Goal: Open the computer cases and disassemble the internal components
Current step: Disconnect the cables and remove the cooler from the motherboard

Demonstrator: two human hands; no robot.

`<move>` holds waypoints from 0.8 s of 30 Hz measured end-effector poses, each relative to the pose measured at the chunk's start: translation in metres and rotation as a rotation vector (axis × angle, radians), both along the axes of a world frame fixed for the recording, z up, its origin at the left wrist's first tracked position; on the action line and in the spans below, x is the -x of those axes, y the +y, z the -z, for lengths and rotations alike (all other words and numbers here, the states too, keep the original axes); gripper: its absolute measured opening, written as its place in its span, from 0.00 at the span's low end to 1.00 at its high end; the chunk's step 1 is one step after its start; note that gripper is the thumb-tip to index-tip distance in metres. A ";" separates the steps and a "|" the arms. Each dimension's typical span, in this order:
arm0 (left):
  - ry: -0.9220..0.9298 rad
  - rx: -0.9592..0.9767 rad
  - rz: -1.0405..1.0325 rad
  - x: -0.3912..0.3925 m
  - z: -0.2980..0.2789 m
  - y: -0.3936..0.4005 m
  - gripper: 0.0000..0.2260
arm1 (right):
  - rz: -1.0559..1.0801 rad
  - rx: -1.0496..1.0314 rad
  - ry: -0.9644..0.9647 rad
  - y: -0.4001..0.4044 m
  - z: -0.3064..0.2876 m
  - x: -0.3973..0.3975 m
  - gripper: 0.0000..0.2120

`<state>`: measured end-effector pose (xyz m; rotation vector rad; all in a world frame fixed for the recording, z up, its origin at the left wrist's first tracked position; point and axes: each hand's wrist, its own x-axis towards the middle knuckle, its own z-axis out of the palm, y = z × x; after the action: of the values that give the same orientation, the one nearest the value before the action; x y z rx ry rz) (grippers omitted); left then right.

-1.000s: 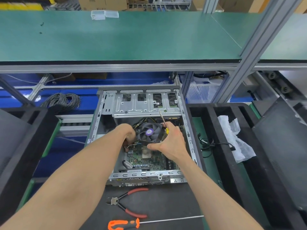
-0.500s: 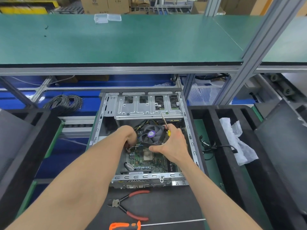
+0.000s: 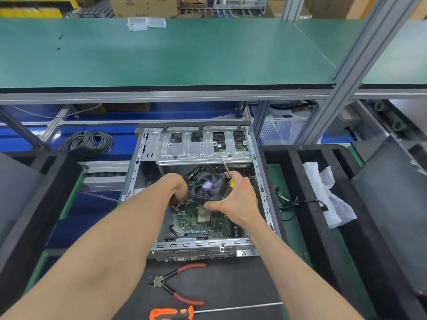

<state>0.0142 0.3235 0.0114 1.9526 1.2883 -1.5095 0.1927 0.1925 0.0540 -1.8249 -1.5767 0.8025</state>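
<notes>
Open computer case (image 3: 147,158) lies on its side on the dark work mat (image 3: 231,285), side panel off, motherboard (image 3: 203,225) exposed. Right hand (image 3: 238,199) grips the CPU cooler fan (image 3: 210,187), thumb on its near edge, fingers curled round the far side; the fan sits tilted, lifted above the board, bare CPU (image 3: 203,215) visible just below it. The same hand also holds a small screwdriver (image 3: 227,173), yellow handle mostly hidden in the palm, metal shaft sticking up toward the drive cage (image 3: 203,146). Left hand (image 3: 178,189) reaches into the case left of the fan, wrist bent down; fingers are curled by a white connector and thin wires, but most of them are hidden behind the wrist, so whether they pinch anything I cannot tell. Yellow-black cable bundle (image 3: 196,169) partly hidden behind the fan.

On the mat near the case front: red-handled side cutters (image 3: 175,282), jaws slightly apart, and a long orange-handled screwdriver (image 3: 175,313), handle cut off by the bottom edge. Black foam trays flank the case; the right one holds crumpled white wrap (image 3: 328,199) and a black cable (image 3: 298,202). Coil of grey wire (image 3: 89,144) lies left behind.
</notes>
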 end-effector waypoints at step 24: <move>0.002 -0.033 0.036 0.000 0.002 -0.001 0.12 | 0.010 0.019 -0.009 0.000 -0.001 0.001 0.36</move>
<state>0.0143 0.3221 0.0091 2.0060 1.2931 -1.5172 0.1920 0.1920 0.0551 -1.8515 -1.5692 0.8086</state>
